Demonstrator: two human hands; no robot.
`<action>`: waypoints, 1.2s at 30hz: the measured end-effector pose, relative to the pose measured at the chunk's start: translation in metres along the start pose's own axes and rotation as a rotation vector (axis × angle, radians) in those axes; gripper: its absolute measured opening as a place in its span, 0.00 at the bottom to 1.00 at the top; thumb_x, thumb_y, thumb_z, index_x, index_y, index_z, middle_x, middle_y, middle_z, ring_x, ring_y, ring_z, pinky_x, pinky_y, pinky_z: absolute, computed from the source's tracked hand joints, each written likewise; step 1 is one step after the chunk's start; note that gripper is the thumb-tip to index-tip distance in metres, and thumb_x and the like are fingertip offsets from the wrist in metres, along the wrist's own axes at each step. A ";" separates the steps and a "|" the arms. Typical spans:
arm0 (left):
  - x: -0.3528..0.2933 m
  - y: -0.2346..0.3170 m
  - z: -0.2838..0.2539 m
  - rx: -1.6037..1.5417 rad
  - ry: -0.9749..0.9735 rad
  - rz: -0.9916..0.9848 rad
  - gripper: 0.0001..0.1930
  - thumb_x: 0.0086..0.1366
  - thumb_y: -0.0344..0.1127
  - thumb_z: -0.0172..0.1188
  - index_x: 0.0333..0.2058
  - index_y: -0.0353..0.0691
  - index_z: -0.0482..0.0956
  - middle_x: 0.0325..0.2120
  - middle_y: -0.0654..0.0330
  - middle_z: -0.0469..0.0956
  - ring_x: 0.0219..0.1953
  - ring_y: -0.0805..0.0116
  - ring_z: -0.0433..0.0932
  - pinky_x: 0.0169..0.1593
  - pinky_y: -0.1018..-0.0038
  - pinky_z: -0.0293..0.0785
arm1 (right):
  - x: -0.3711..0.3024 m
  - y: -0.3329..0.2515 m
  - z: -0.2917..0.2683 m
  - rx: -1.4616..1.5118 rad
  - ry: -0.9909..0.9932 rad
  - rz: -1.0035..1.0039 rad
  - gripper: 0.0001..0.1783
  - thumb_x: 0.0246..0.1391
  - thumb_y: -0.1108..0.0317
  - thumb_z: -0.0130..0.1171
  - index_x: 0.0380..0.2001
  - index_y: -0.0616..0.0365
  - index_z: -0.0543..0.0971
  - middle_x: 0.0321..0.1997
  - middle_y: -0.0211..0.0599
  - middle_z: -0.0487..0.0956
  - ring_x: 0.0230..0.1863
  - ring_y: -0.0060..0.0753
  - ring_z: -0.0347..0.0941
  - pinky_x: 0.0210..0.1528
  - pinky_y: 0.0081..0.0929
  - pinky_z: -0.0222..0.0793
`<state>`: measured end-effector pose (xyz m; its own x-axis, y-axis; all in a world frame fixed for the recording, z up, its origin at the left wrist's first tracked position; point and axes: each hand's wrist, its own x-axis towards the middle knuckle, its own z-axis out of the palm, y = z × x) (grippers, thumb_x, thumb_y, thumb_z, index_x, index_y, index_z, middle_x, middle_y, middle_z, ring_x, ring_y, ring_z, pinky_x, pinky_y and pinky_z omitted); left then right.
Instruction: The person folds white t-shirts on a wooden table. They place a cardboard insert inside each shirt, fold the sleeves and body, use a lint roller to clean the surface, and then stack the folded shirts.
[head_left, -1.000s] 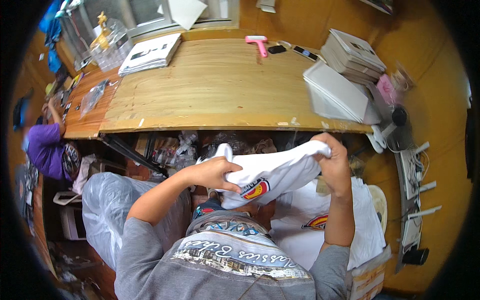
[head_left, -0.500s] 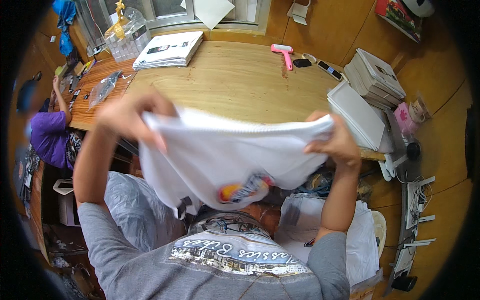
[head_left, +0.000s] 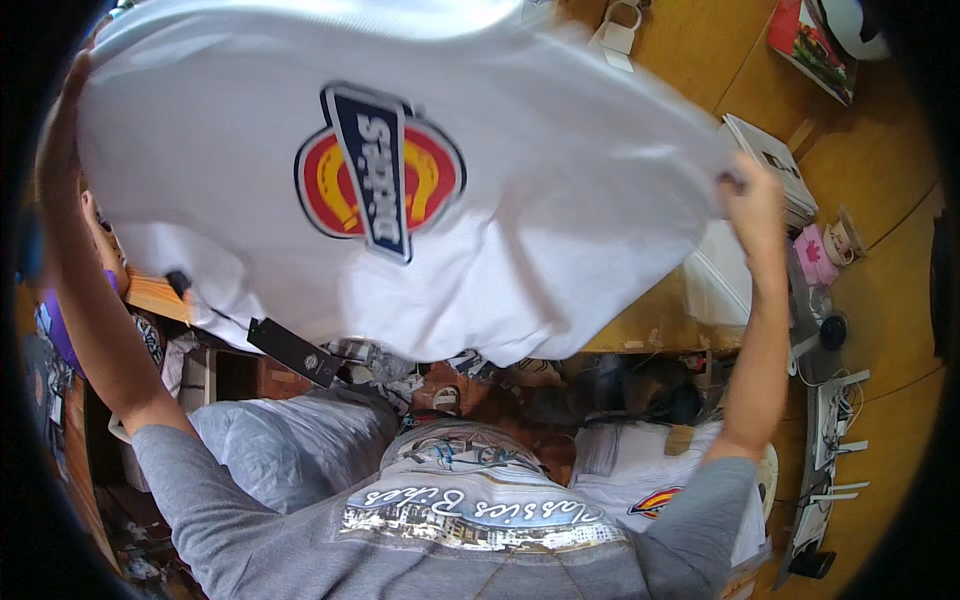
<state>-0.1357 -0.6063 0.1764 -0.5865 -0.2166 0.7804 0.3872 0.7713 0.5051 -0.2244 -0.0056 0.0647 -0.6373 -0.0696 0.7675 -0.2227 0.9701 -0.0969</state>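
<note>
A large white shirt [head_left: 560, 170] is spread in the air before me, high above the table. Its front carries a red, yellow and dark blue emblem. My left hand [head_left: 68, 110] grips its upper left edge, near the rim of the picture, with the fingers partly hidden. On the other side my right hand [head_left: 752, 205] is closed on the shirt's right edge, slightly blurred. From the lower left of the cloth dangles a black hang tag [head_left: 295, 350]. The shirt hides most of the tabletop.
Beyond my right hand stand a stack of flat white packs [head_left: 775, 165] and a pink box [head_left: 815, 255] beside the wooden table [head_left: 645, 315]. Folded white garments [head_left: 620, 490] lie low at right, a bulky grey plastic bag [head_left: 290, 450] at left. A co-worker's purple sleeve [head_left: 57, 320] shows far left.
Both hands have risen and moved far apart. The shirt, bunched and hanging lower before, is now opened wide with its emblem showing fully. The hang tag has come into clear view.
</note>
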 end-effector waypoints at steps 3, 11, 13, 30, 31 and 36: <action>0.021 -0.031 -0.021 0.165 0.061 0.010 0.30 0.48 0.57 0.57 0.47 0.45 0.69 0.39 0.56 0.72 0.43 0.67 0.69 0.43 0.67 0.67 | 0.036 0.017 0.025 -0.161 -0.073 -0.010 0.10 0.39 0.76 0.52 0.30 0.58 0.75 0.28 0.40 0.75 0.31 0.36 0.72 0.35 0.28 0.66; -0.006 -0.074 0.043 0.072 -0.696 -0.090 0.25 0.47 0.54 0.59 0.30 0.35 0.71 0.23 0.70 0.66 0.28 0.82 0.64 0.32 0.84 0.62 | 0.088 0.093 -0.014 -0.115 -0.141 -0.066 0.15 0.45 0.76 0.45 0.39 0.61 0.72 0.37 0.42 0.75 0.39 0.33 0.70 0.45 0.24 0.62; -0.003 -0.064 0.015 -0.056 -0.476 -0.035 0.23 0.50 0.51 0.57 0.25 0.32 0.69 0.19 0.70 0.64 0.28 0.82 0.64 0.32 0.85 0.60 | 0.098 0.088 -0.047 0.115 0.333 -0.066 0.14 0.50 0.76 0.43 0.40 0.59 0.72 0.39 0.36 0.75 0.42 0.27 0.69 0.45 0.22 0.62; 0.019 -0.133 -0.071 -0.236 -0.027 -0.048 0.13 0.57 0.37 0.52 0.37 0.33 0.71 0.35 0.62 0.72 0.37 0.75 0.70 0.41 0.81 0.65 | 0.118 0.147 -0.139 0.462 0.108 0.086 0.15 0.44 0.70 0.51 0.39 0.58 0.74 0.34 0.35 0.76 0.39 0.28 0.70 0.44 0.25 0.63; 0.021 -0.120 -0.071 -0.389 -0.009 -0.117 0.13 0.58 0.37 0.51 0.38 0.33 0.71 0.36 0.60 0.72 0.38 0.73 0.71 0.41 0.79 0.67 | 0.123 0.113 -0.111 0.480 0.118 0.226 0.16 0.45 0.67 0.51 0.40 0.57 0.72 0.36 0.36 0.72 0.41 0.31 0.66 0.46 0.28 0.60; 0.030 -0.091 0.079 0.374 -0.565 -0.054 0.08 0.50 0.25 0.51 0.31 0.30 0.71 0.21 0.59 0.71 0.26 0.71 0.67 0.32 0.78 0.64 | 0.180 0.080 0.026 0.116 -1.019 0.394 0.35 0.42 0.51 0.57 0.55 0.44 0.59 0.63 0.43 0.40 0.63 0.45 0.31 0.61 0.38 0.29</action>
<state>-0.2446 -0.6362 0.1247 -0.9191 0.0064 0.3941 0.1343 0.9452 0.2977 -0.3765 0.0537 0.1785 -0.9775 0.0287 -0.2088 0.0962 0.9423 -0.3206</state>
